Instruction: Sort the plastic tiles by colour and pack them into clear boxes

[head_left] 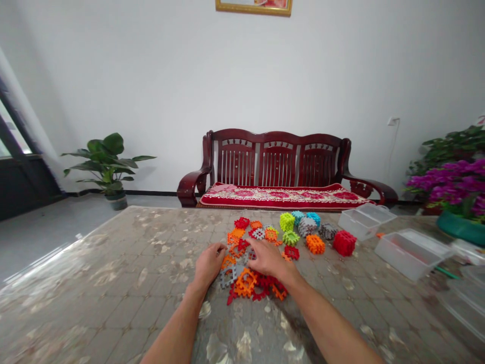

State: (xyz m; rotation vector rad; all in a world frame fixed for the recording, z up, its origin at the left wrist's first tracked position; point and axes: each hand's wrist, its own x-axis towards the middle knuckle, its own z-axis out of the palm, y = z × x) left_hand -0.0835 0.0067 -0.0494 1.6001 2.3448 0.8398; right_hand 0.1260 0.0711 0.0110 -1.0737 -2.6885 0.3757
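Observation:
A heap of flat interlocking plastic pieces [250, 283], orange, red and grey, lies on the table [113, 283] in front of me. My left hand [208, 263] rests at the heap's left edge with its fingers curled on the pieces. My right hand [267, 258] lies over the middle of the heap, fingers bent down onto a grey and red piece. What either hand grips is hidden under the fingers. Behind the heap stand several finished cubes: a green one [287, 221], a blue one [313, 218], a grey one [306, 226], an orange one [315, 243] and a red one [344, 242].
Clear plastic boxes [411, 253] stand on the table at the right, one [359, 222] near the red cube. A flower pot with purple blooms [458, 192] sits at the far right. A wooden bench [280, 172] and a potted plant [109, 167] stand by the wall behind.

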